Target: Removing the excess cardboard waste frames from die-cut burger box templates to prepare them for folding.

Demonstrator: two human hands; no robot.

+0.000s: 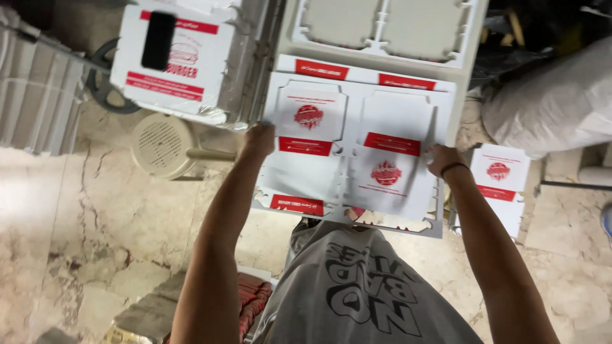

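Flat white die-cut box blank (357, 150) with red logos, edges held in left hand (260, 139) and right hand (444, 159) grip.

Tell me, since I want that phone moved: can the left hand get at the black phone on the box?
Probably yes: the left hand grips the cardboard sheet's edge just below the phone, with nothing between them.

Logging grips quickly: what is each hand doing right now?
Left hand: closed on the flat box blank's left edge.
Right hand: gripping its right edge.
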